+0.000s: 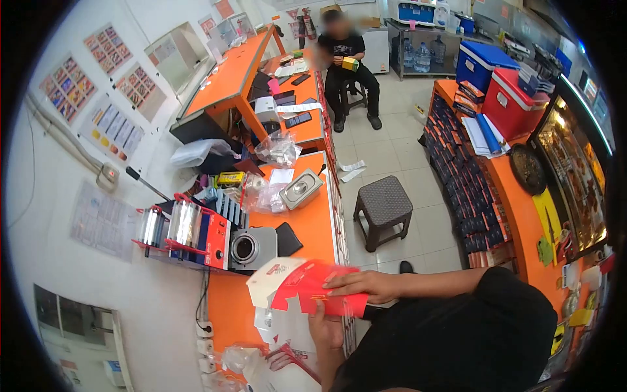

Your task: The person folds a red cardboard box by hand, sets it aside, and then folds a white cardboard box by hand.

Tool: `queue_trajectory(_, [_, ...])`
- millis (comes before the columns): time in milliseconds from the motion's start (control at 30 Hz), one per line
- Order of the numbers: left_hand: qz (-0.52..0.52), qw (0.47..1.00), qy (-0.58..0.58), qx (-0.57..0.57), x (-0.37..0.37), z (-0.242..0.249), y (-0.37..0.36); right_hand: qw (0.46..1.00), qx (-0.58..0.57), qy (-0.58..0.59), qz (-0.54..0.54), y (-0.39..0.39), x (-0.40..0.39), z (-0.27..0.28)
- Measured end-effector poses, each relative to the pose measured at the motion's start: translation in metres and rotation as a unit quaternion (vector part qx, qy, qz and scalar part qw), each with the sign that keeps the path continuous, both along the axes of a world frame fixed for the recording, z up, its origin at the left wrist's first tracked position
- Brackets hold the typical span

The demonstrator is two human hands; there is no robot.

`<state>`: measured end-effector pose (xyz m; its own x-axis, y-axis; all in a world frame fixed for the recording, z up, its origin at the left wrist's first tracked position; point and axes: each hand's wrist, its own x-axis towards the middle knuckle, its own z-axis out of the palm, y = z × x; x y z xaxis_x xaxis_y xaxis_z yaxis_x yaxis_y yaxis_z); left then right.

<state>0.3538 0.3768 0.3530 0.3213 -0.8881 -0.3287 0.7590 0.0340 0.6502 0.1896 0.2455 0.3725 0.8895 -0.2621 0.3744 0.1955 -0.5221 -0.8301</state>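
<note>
A folded red and cream carton (pixel 290 281) is held level above the orange counter. My right hand (pixel 366 285) lies over its red part, fingers stretched across the surface and slightly blurred. From below, my left hand (pixel 326 328) grips the near edge, with its thumb up against the red side and its other fingers hidden. White printed card or paper (pixel 266 321) shows under the carton.
On the counter (pixel 225 300) are a red-framed machine (pixel 215 235), a metal container (pixel 302 187), a black wallet-like item (pixel 287 239) and plastic bags. A stool (pixel 384 204) stands in the aisle. Another person (pixel 349 59) sits at the back holding a carton.
</note>
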Motion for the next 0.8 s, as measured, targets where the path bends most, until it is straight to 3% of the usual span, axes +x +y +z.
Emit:
queue_trajectory(67, [0.026, 0.996, 0.062, -0.051, -0.017, -0.014, -0.006, 0.999, 0.041, -0.002, -0.014, 0.003, -0.011, -0.001])
queue_trajectory(133, [0.051, 0.997, 0.025, -0.054, -0.041, -0.007, -0.014, 0.969, 0.228, -0.024, -0.089, 0.01, -0.018, -0.004])
queue_trajectory(200, [0.075, 0.982, -0.154, -0.076, -0.063, -0.001, -0.025, 0.964, 0.227, -0.071, -0.115, 0.002, -0.03, 0.001])
queue_trajectory(267, [0.09, 0.974, -0.185, -0.094, -0.085, 0.005, -0.036, 0.981, 0.036, -0.108, -0.156, -0.01, -0.052, 0.004])
queue_trajectory(300, [0.044, 0.963, -0.248, -0.094, -0.091, 0.001, -0.039, 0.981, 0.034, -0.113, -0.155, -0.016, -0.066, 0.007])
queue_trajectory(367, [0.002, 0.946, -0.309, -0.096, -0.118, 0.003, -0.05, 0.994, -0.029, 0.003, -0.103, -0.029, -0.101, 0.017])
queue_trajectory(433, [0.063, 0.988, -0.116, -0.077, -0.153, 0.011, -0.071, 0.993, -0.076, 0.0, -0.092, -0.044, -0.14, 0.02])
queue_trajectory(533, [-0.008, 0.994, -0.081, -0.08, -0.204, 0.032, -0.096, 0.986, -0.148, -0.017, -0.08, -0.07, -0.208, 0.023])
queue_trajectory(600, [-0.051, 0.995, -0.065, -0.057, -0.229, 0.01, -0.116, 0.977, -0.188, 0.005, -0.104, -0.083, -0.258, 0.022])
queue_trajectory(667, [-0.159, 0.986, -0.02, -0.051, -0.262, 0.002, -0.132, 0.97, -0.198, 0.023, -0.137, -0.093, -0.299, 0.014])
queue_trajectory(733, [-0.167, 0.984, -0.036, -0.042, -0.303, 0.008, -0.151, 0.955, -0.198, 0.011, -0.222, -0.102, -0.334, 0.01])
queue_trajectory(800, [-0.181, 0.98, -0.08, 0.009, -0.34, 0.024, -0.169, 0.952, -0.186, 0.017, -0.241, -0.11, -0.359, 0.004])
